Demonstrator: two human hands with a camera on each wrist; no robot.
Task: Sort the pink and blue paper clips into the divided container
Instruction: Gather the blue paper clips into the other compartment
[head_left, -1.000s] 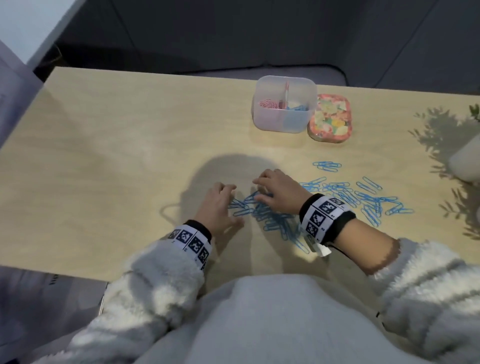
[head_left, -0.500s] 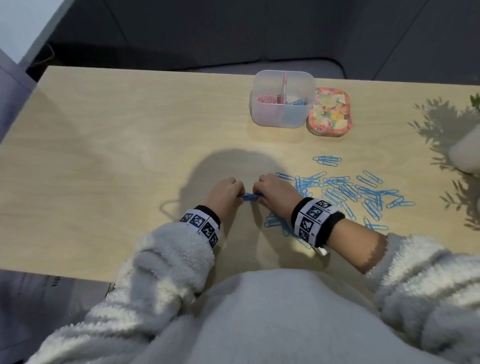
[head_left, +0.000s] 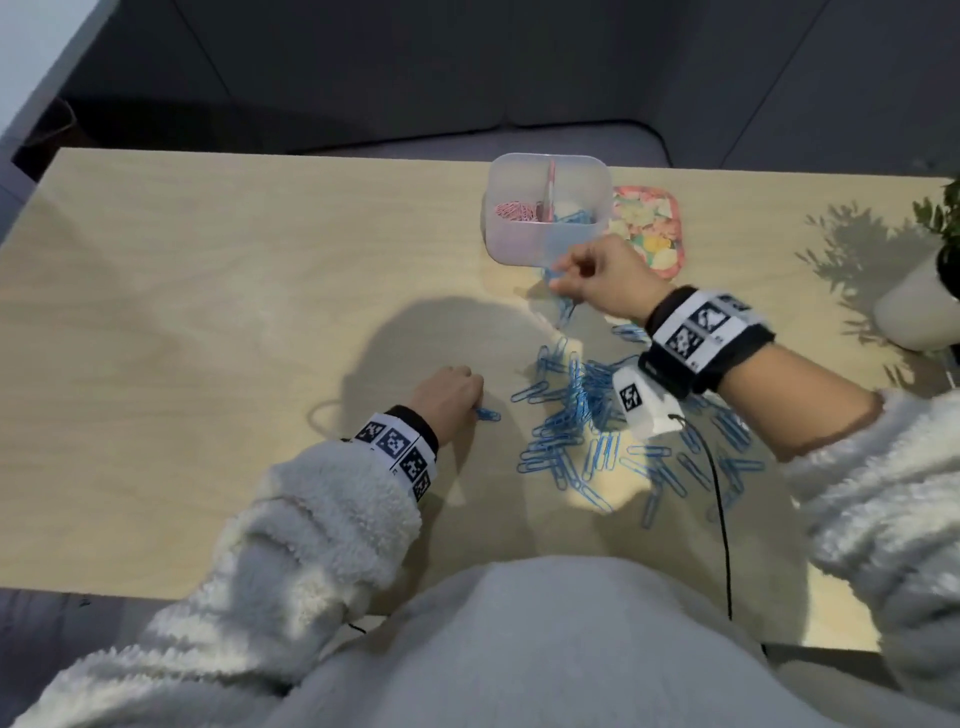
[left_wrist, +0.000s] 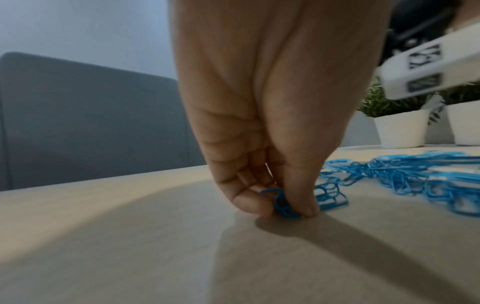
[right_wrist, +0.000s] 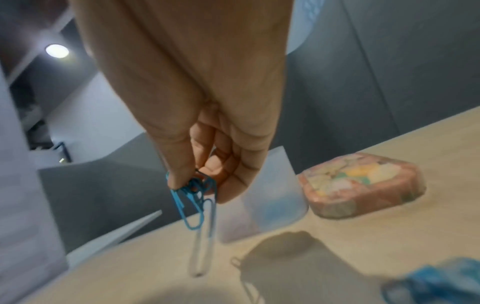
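Right hand (head_left: 605, 280), upper centre of the head view, pinches a small cluster of blue clips (right_wrist: 193, 202) between thumb and fingertips. The cluster dangles loose just in front of the divided container (head_left: 545, 208). Some clips hang by a single hooked loop, so the hold looks shaky.

Left hand (head_left: 447, 402), lower left of centre, is down on the desk (head_left: 208, 312), thumb and forefinger nipping a few blue clips (left_wrist: 285, 207) of its own. Blue pile (head_left: 597, 431) is spread across the middle of the frame.

Container: pink clips (head_left: 514, 210) in the left cell, blue in the right, with a divider between. No pink seen loose on the desk.

Doing it well, to my eye:
- Lift the cluster clear over the near wall before letting go; the trailing clip could catch the rim.
- Aim right of the divider and drop from low over the cell.
- Spread the fingers fully, since tangled clips tend to cling.
- Left hand should firm its grip before lifting.

Patterned lid (head_left: 652, 228) lies just right of the container.
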